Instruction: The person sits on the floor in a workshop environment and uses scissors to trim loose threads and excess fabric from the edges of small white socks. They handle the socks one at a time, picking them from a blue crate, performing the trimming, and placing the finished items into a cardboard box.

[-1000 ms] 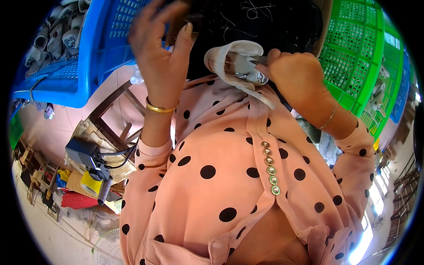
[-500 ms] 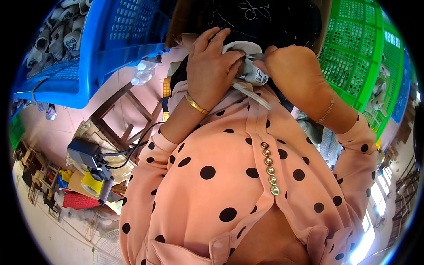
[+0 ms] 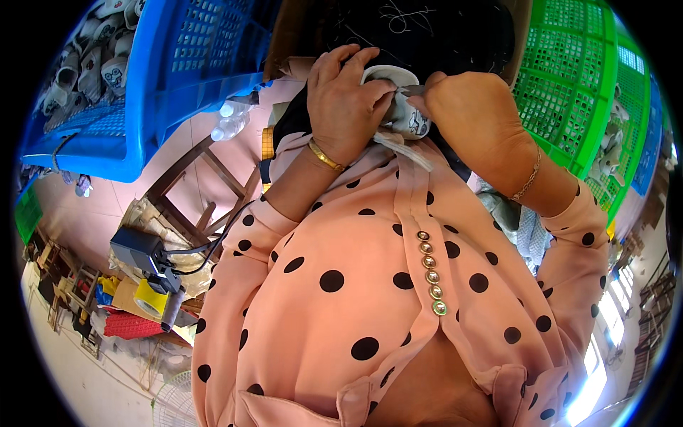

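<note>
Two hands work a small pale shoe piece close to the chest.
The left hand (image 3: 345, 107) wraps over the shoe piece (image 3: 398, 107); the right hand (image 3: 473, 117) pinches it beside small metal snips (image 3: 415, 90). A blue crate (image 3: 171, 85) stands left, a green crate (image 3: 576, 92) right.

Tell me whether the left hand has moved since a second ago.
Yes. The left hand has come down and rightward, away from the blue crate, onto the small white shoe.

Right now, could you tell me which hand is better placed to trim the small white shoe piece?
The right hand, probably: its grip already holds a small metal tool against the white shoe piece, while the left hand clasps and steadies that piece.
</note>
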Available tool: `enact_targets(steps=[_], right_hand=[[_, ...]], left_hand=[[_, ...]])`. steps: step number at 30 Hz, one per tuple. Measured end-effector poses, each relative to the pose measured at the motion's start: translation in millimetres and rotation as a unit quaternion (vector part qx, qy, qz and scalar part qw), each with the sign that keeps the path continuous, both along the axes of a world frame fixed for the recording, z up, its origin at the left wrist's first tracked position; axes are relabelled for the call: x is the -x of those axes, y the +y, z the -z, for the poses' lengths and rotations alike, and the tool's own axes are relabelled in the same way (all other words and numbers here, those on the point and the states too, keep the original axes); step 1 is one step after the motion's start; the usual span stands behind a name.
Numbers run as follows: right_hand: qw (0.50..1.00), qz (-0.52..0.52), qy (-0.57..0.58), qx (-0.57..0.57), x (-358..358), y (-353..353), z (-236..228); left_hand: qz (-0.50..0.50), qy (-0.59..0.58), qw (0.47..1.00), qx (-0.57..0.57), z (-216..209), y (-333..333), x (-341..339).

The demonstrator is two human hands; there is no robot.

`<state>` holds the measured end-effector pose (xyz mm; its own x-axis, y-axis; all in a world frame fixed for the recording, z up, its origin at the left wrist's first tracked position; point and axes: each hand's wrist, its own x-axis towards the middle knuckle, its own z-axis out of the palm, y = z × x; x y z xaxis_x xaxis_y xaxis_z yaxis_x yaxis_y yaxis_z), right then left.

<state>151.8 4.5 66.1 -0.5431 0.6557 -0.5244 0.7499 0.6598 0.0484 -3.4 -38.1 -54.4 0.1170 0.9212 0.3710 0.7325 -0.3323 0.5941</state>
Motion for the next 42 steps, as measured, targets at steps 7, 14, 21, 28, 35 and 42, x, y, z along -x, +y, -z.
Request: enact_targets(steps=[7, 14, 21, 28, 35, 42], right_hand=[[0.999, -0.015, 0.02, -0.022, -2.3, -1.5, 6.3], [0.996, -0.054, 0.039, -0.062, -5.5, -4.7, 20.8], [0.995, -0.083, -0.014, -0.045, -1.4, 0.3, 22.1], [0.993, -0.105, 0.02, -0.047, -3.0, 5.6, 29.9], [0.993, -0.109, 0.031, -0.032, 2.8, 9.5, 30.9], [0.991, -0.113, 0.071, -0.016, -2.1, 12.2, 33.6]], left_hand=[[0.024, -0.046, 0.999, 0.01, 1.1, 2.7, 2.5], [0.024, -0.058, 0.998, 0.002, 2.5, 4.0, 2.1], [0.025, -0.058, 0.998, 0.004, 3.4, 3.4, 3.1], [0.029, -0.058, 0.998, 0.011, 3.2, 3.2, 3.6], [0.029, -0.065, 0.997, 0.01, 2.9, 3.1, 3.6], [0.051, -0.072, 0.996, 0.03, -0.4, 2.0, 6.8]])
